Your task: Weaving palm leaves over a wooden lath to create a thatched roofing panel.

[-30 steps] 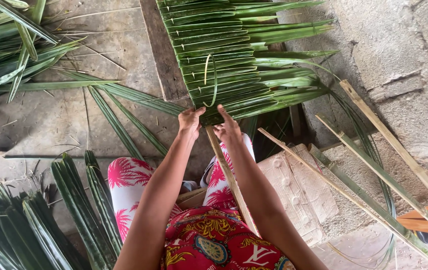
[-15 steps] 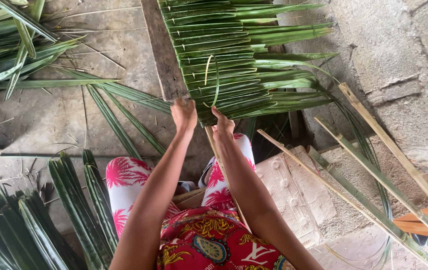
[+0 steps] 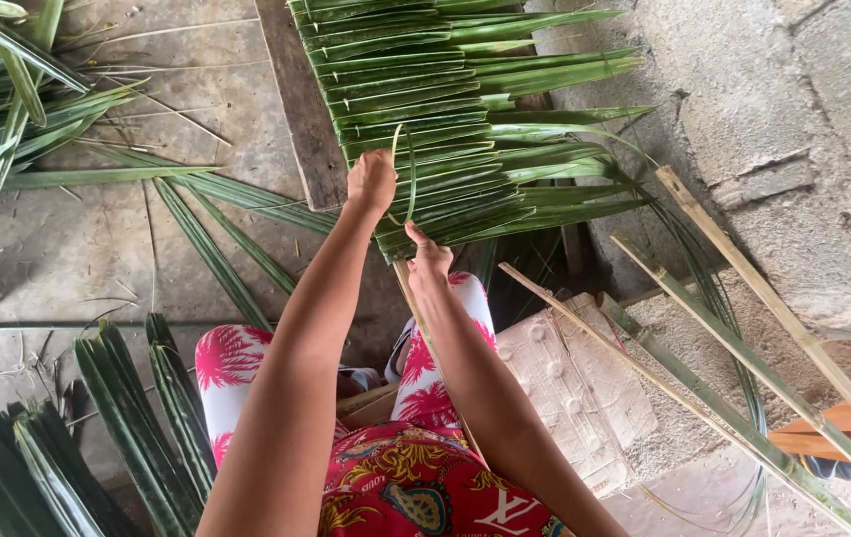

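Left hand [image 3: 373, 181] is closed around a thin pale-green strip [image 3: 409, 169] that arcs up over the panel of layered palm leaves [image 3: 445, 119], gripping it at the panel's left edge. Right hand [image 3: 428, 257] sits at the near edge of the same panel, fingers curled on the lowest leaves where a bamboo stick [image 3: 425, 328] runs out from beneath towards the person's lap. That panel lies on a wooden plank [image 3: 298, 109] set on the concrete floor [image 3: 97, 249]. Loose palm leaves [image 3: 18, 89] lie far left, folded leaf bundles [image 3: 97, 418] lower left, bamboo slats [image 3: 744, 298] right, beside a concrete wall [image 3: 793, 129].
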